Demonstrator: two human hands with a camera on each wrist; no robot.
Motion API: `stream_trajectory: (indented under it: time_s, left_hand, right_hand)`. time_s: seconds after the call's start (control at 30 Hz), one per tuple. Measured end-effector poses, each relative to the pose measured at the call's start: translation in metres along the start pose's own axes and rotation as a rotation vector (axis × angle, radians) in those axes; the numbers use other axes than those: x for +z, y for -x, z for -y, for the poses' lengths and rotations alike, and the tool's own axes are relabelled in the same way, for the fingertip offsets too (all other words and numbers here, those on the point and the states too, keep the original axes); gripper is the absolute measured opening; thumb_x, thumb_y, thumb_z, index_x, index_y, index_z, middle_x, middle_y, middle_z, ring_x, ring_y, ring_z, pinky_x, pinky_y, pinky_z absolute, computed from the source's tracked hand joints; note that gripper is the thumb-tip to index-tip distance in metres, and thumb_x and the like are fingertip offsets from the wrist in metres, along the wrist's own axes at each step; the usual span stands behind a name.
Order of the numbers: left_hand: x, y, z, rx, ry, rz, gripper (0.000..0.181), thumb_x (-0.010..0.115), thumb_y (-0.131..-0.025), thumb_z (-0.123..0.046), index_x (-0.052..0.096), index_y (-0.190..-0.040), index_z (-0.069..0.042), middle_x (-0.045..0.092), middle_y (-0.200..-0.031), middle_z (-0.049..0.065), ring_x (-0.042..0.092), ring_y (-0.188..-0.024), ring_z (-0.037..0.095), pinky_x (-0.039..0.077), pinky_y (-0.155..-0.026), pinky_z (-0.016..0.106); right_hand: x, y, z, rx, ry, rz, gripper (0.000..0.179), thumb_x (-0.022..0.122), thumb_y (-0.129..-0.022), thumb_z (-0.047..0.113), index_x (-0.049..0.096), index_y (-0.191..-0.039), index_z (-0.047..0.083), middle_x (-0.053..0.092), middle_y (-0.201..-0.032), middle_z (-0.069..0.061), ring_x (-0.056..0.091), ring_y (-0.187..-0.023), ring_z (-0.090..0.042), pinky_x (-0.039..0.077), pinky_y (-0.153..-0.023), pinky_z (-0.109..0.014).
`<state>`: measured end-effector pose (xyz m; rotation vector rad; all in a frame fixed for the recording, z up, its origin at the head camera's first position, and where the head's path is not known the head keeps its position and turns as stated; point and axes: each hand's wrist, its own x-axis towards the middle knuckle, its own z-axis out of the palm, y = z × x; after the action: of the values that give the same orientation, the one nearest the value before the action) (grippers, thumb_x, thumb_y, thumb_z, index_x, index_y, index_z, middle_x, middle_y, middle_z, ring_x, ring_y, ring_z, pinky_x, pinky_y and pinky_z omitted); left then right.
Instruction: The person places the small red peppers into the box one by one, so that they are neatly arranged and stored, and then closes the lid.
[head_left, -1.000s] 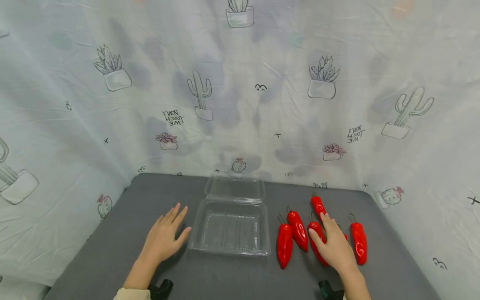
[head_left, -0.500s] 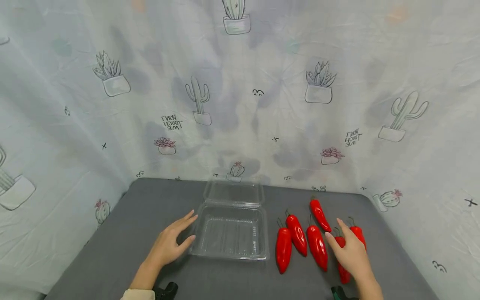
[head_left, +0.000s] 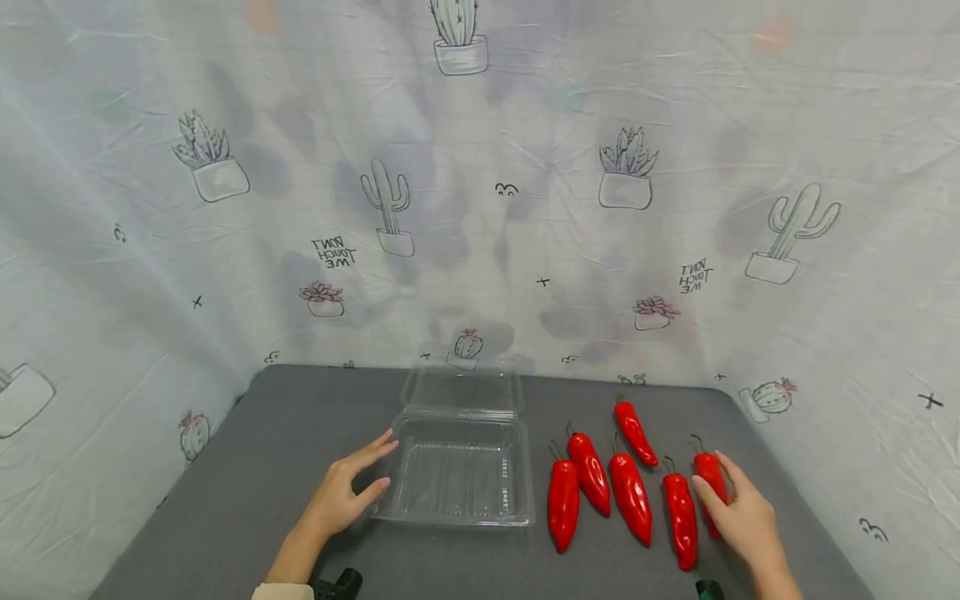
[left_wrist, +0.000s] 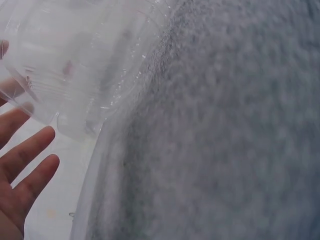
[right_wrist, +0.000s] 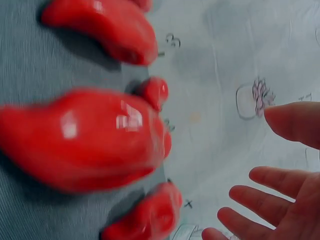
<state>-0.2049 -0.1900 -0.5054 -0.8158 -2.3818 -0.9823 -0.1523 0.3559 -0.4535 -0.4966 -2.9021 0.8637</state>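
Observation:
Several red chili peppers with thin stems lie on the right half of the table. My right hand hovers over the rightmost pepper, covering part of it, thumb on its left side. In the right wrist view, the fingers are spread and hold nothing, apart from a large pepper close to the camera. A clear plastic clamshell container stands in the middle, its lid folded back. My left hand is at its left rim, thumb and fingers apart, not gripping it.
The dark grey table ends at a pale cloth backdrop printed with cacti, which rises behind and on both sides. Another pepper lies just left of my right hand.
My right hand has moved right, from over the middle peppers to the rightmost one. The peppers stay where they were. My left hand has shifted slightly toward the container's left rim.

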Motion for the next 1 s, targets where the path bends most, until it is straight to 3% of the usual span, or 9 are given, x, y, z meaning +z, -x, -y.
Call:
stream_trajectory:
  time_s: [0.2,0.4,0.57,0.67,0.83,1.0]
  left_hand:
    - [0.006,0.003,0.004,0.032,0.013,-0.024,0.052,0.071,-0.076,0.001,0.060,-0.126,-0.002,0.054,-0.135,0.019,0.058,-0.115,0.036,0.053,-0.088,0.046]
    - [0.010,0.004,0.011,0.047,0.053,-0.045,0.052,0.071,-0.071,0.007,0.060,-0.122,0.005,0.054,-0.129,0.029,0.057,-0.113,0.041,0.049,-0.095,0.028]
    - [0.011,0.003,0.014,0.061,0.096,-0.048,0.056,0.071,-0.071,0.006,0.059,-0.126,0.001,0.053,-0.133,0.025,0.056,-0.119,0.029,0.051,-0.092,0.029]
    - [0.011,0.003,0.014,0.064,0.156,-0.041,0.055,0.069,-0.074,0.006,0.058,-0.127,0.001,0.051,-0.136,0.024,0.053,-0.123,0.022,0.051,-0.091,0.028]
    - [0.013,0.004,0.015,0.069,0.296,-0.032,0.051,0.064,-0.077,0.011,0.056,-0.127,0.006,0.046,-0.137,0.030,0.048,-0.128,0.015,0.045,-0.097,0.019]
    - [0.014,0.007,0.017,0.073,0.381,-0.029,0.052,0.061,-0.078,0.016,0.051,-0.129,0.011,0.041,-0.137,0.037,0.046,-0.130,0.016,0.042,-0.099,0.017]
  right_hand:
    - [-0.001,-0.006,-0.014,0.064,-0.022,-0.002,0.078,0.049,-0.094,0.047,0.023,-0.146,-0.004,0.027,-0.141,-0.039,0.043,-0.117,-0.057,0.043,-0.092,-0.063]
    - [0.000,-0.014,-0.026,0.079,-0.034,-0.002,0.079,0.049,-0.094,0.047,0.022,-0.146,-0.005,0.027,-0.142,-0.039,0.042,-0.118,-0.057,0.042,-0.093,-0.063]
    - [0.003,-0.022,-0.035,0.045,-0.046,0.005,0.078,0.050,-0.094,0.047,0.024,-0.145,-0.006,0.027,-0.142,-0.039,0.043,-0.119,-0.054,0.038,-0.098,-0.062]
    - [0.006,-0.026,-0.040,0.021,-0.048,0.017,0.077,0.051,-0.094,0.044,0.025,-0.144,-0.008,0.028,-0.141,-0.040,0.043,-0.121,-0.053,0.035,-0.101,-0.061]
    - [0.010,-0.030,-0.047,0.052,-0.043,0.071,0.082,0.051,-0.093,0.046,0.021,-0.144,-0.011,0.025,-0.142,-0.040,0.032,-0.128,-0.053,0.030,-0.105,-0.062]
    - [0.016,-0.033,-0.048,0.067,-0.044,0.077,0.084,0.054,-0.092,0.046,0.021,-0.144,-0.011,0.027,-0.142,-0.039,0.030,-0.127,-0.054,0.028,-0.105,-0.063]
